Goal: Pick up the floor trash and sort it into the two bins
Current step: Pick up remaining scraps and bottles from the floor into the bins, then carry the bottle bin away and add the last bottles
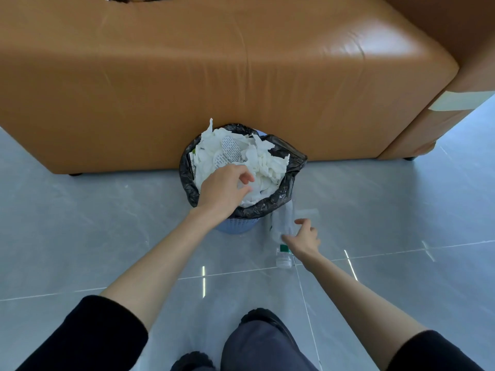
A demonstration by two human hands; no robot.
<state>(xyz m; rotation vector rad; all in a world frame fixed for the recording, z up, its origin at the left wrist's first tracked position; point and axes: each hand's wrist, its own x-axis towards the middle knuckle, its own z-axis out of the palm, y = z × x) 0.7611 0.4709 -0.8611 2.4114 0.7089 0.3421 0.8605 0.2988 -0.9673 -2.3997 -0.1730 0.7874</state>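
Observation:
A blue perforated bin with a black liner stands against the sofa, heaped with white crumpled paper. My left hand hovers over its near rim, fingers loosely curled just above the paper, with nothing plainly held. A crushed clear plastic bottle with a green band and white cap lies on the floor right of the bin. My right hand reaches it with thumb and fingers spread, its fingertips at the bottle's side. Only one bin is in view.
A large tan leather sofa fills the far side, directly behind the bin. A clear plastic scrap lies on the grey tiled floor just beyond my right hand. My knee and shoes are at the bottom edge.

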